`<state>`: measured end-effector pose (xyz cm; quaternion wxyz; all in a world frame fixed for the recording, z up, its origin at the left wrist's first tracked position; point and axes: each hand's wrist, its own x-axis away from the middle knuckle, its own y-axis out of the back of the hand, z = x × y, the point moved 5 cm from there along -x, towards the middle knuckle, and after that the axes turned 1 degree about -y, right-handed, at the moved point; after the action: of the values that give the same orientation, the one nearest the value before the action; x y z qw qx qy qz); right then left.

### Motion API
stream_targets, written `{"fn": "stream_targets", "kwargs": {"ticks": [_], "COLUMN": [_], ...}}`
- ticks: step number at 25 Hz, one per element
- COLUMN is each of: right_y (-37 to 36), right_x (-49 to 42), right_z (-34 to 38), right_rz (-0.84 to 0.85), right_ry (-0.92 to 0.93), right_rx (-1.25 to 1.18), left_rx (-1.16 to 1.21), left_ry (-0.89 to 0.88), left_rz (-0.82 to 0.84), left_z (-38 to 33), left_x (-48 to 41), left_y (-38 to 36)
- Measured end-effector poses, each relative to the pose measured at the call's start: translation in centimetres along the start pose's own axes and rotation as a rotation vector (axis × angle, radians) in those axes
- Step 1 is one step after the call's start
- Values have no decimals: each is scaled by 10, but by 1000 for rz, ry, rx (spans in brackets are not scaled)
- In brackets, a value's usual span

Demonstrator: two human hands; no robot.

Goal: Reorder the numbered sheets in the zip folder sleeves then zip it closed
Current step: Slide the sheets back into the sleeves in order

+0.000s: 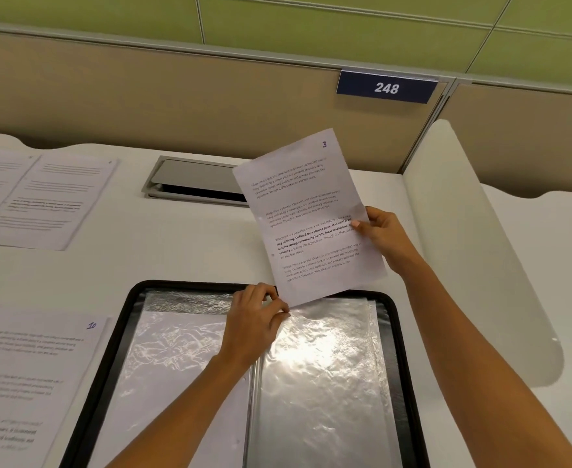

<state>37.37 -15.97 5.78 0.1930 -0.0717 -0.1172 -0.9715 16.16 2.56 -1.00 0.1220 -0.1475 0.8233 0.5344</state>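
A sheet numbered 3 is held upright and tilted above the far edge of an open black zip folder, which lies flat on the white tabletop at 6 o'clock in the view. The sheet's right edge is pinched between thumb and fingers by the right hand, at 3 o'clock of the sheet. Its lower corner is pinched by the curled fingers of the left hand, at 6 o'clock of the sheet, just where the corner meets the top of the right sleeve; whether the sleeve film is gripped too cannot be told. A white page is seen in the left sleeve, while the right sleeve appears silvery under glare. A sheet numbered 10 is laid at 9 o'clock of the folder, just beside it. More printed sheets are spread at 10 o'clock, well apart. A grey cable hatch is set into the tabletop at 12 o'clock, partly covered by the held sheet. A number plate reading 248 is fixed to the partition at 1 o'clock, and a white divider panel stands at 3 o'clock.
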Motion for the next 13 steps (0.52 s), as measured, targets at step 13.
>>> {"fn": "stream_targets", "kwargs": {"ticks": [13], "right_y": [-32], "right_x": [10], "right_z": [-24], "right_rz": [43], "right_ry": [-108], "right_rx": [9], "left_rx": [-7], "left_ry": [-127], "left_rz": [90], "left_z": [-45], "left_x": [-19], "left_y": [-22]}}
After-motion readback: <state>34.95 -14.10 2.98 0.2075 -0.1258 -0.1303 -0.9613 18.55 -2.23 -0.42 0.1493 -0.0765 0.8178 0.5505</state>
